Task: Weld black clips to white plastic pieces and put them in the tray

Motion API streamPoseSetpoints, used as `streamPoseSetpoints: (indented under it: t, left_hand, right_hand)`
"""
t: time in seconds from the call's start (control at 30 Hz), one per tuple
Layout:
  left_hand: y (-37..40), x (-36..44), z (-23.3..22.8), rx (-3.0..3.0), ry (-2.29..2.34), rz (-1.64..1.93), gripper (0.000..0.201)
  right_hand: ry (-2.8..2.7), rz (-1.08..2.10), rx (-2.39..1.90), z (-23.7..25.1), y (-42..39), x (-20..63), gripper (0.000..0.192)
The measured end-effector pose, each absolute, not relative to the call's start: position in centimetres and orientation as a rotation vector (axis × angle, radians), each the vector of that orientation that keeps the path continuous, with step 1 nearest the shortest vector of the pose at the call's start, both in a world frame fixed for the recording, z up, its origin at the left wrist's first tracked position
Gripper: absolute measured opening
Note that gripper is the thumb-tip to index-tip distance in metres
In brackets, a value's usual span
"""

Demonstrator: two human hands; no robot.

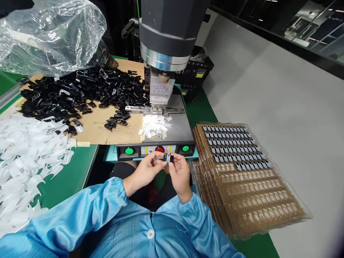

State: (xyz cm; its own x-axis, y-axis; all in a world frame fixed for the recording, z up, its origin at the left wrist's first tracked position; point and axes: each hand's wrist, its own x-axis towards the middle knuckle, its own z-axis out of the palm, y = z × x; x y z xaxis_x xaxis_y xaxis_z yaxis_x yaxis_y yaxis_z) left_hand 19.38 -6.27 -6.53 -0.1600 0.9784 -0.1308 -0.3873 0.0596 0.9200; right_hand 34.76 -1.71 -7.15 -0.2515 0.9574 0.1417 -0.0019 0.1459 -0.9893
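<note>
Just in front of the press's button panel, my left hand (pixel 149 169) and my right hand (pixel 180 172) meet, fingertips pinched. Between them is a small black plastic part with a white piece (pixel 168 158) at its middle; both hands grip it, and the fingers cover much of it. I cannot tell whether it is one part or two pressed together. A heap of white plastic pieces (pixel 155 125) lies on the press bed beyond my hands. Loose black clip-like parts (pixel 88 89) are piled on cardboard (pixel 94 130) to the left.
The press head (pixel 161 86) hangs above the bed. Its panel has a green button (pixel 129 151), a red button (pixel 159 149) and another green button (pixel 185 148). More white pieces (pixel 24 168) cover the left table. Stacked trays (pixel 233 200) stand right, the top one partly filled. A plastic bag (pixel 53 36) sits back left.
</note>
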Motion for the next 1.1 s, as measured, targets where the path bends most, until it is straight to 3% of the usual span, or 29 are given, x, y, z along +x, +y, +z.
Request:
streamPoseSetpoints:
  t: [0.43, 0.57, 1.1]
  left_hand:
    - [-6.3, 19.4, -6.1, 0.745, 1.109, 1.415, 0.035]
    - [-6.2, 19.3, -5.6, 0.677, 1.092, 1.409, 0.037]
    - [-6.4, 18.7, -4.3, 0.234, 0.684, 1.262, 0.038]
  right_hand:
    - [-1.458, 1.287, -0.994, -7.5, -1.9, 34.9, 0.032]
    - [-1.336, 1.421, -0.958, -7.2, -2.1, 35.0, 0.04]
    - [-1.07, 1.711, -0.874, -4.9, -2.4, 34.8, 0.033]
